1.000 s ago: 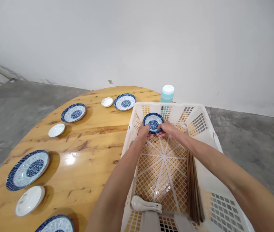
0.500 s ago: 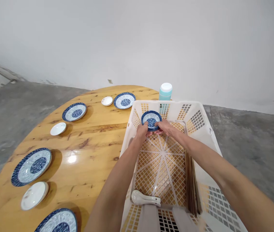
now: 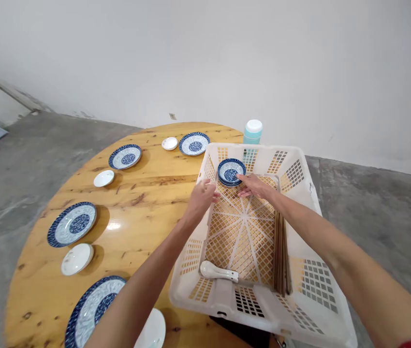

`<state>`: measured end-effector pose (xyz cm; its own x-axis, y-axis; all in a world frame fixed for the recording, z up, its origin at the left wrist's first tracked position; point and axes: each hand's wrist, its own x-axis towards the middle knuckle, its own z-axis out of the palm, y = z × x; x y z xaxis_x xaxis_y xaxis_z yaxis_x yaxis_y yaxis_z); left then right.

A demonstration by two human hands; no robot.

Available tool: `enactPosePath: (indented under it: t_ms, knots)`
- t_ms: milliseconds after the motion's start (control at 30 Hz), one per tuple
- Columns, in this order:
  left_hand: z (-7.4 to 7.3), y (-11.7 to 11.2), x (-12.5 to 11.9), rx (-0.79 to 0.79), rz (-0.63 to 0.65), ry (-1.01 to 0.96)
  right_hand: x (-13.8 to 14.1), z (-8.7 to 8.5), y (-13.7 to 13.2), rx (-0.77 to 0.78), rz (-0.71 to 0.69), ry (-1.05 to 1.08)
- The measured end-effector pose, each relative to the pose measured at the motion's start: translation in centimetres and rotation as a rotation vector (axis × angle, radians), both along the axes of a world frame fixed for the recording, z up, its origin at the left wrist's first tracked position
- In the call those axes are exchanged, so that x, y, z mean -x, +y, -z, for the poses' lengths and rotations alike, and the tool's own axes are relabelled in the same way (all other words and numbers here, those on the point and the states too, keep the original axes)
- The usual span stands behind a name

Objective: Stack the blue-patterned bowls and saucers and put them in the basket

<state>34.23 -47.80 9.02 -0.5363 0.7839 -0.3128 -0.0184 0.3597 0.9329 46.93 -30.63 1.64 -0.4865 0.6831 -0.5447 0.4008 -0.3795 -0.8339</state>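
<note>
A small stack of blue-and-white plates (image 3: 231, 171) sits in the far left corner of a white plastic basket (image 3: 193, 290). Beside the stack's near right edge is my right hand (image 3: 254, 186), its fingers apart and its thumb at the top plate's rim; whether it touches is hard to tell. My left hand (image 3: 202, 194) is off the plates, over the basket's left rim, fingers loosely bent and nothing visible in them. Along the basket's right side lies a bundle of brown chopsticks (image 3: 281, 253). White spoons (image 3: 218, 271) rest near its front wall.
The round wooden table (image 3: 147, 212) carries several larger blue-rimmed plates (image 3: 72, 224) and small white bowls (image 3: 77, 259) along its left side. A turquoise container with a white lid (image 3: 252, 133) stands behind the basket. A wall (image 3: 205, 63) rises beyond.
My left hand has let go of the plate stack and moved left and toward me. My right hand has loosened and drawn slightly away. The view has shifted, showing more of the table's left edge.
</note>
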Motion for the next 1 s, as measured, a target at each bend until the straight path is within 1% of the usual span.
enactPosePath:
  t_ms: [67, 133, 167, 200, 267, 300, 333, 400, 467, 567, 667, 733, 800, 900, 1000]
  knots:
    - [-1.7, -3.3, 0.8, -0.154, -0.055, 0.151, 0.2, 0.2, -0.3, 0.027, 0.008, 0.025]
    - [-3.2, -7.1, 1.9, -0.239, -0.134, 0.314, 0.3, 0.5, -0.5, 0.044, 0.01, 0.033]
    - [-3.8, -9.2, 2.5, -0.242, -0.178, 0.387, 0.2, 0.6, -0.5, 0.042, 0.012, 0.031]
    - [-4.4, -11.4, 3.0, -0.234, -0.251, 0.454, 0.1, 0.7, -0.4, 0.037, 0.011, 0.026]
    - [-5.2, -15.6, 3.8, -0.187, -0.42, 0.54, -0.2, 0.9, -0.1, 0.034, 0.01, 0.022]
    - [-5.3, -17.7, 4.0, -0.155, -0.515, 0.561, -0.4, 1.1, 0.1, 0.039, 0.012, 0.024]
    - [-5.3, -19.7, 4.1, -0.112, -0.603, 0.565, -0.4, 1.2, 0.3, 0.047, 0.015, 0.03]
    - [-4.7, -23.4, 3.9, -0.034, -0.778, 0.56, -0.2, 1.4, 0.6, 0.074, 0.031, 0.051]
    - [-3.5, -26.6, 3.3, 0.05, -0.846, 0.516, 0.4, 1.6, 0.5, 0.109, 0.047, 0.077]
    - [-1.0, -30.4, 1.8, 0.169, -0.881, 0.437, 1.6, 1.7, 0.0, 0.155, 0.082, 0.144]
    - [1.1, -32.6, 0.4, 0.206, -0.931, 0.351, 2.3, 1.7, -0.6, 0.136, 0.136, 0.217]
    - [2.0, -33.1, -0.2, 0.209, -0.945, 0.299, 2.4, 1.5, -0.8, 0.108, 0.15, 0.244]
    - [2.3, -33.0, -0.3, 0.202, -0.937, 0.259, 2.3, 1.2, -1.1, 0.073, 0.146, 0.25]
    - [2.4, -32.4, 0.2, 0.186, -0.942, 0.229, 2.3, 0.5, -1.5, 0.007, 0.141, 0.191]
    - [2.1, -32.0, 0.3, 0.176, -0.983, 0.237, 2.1, -0.2, -1.8, 0.018, 0.115, 0.107]
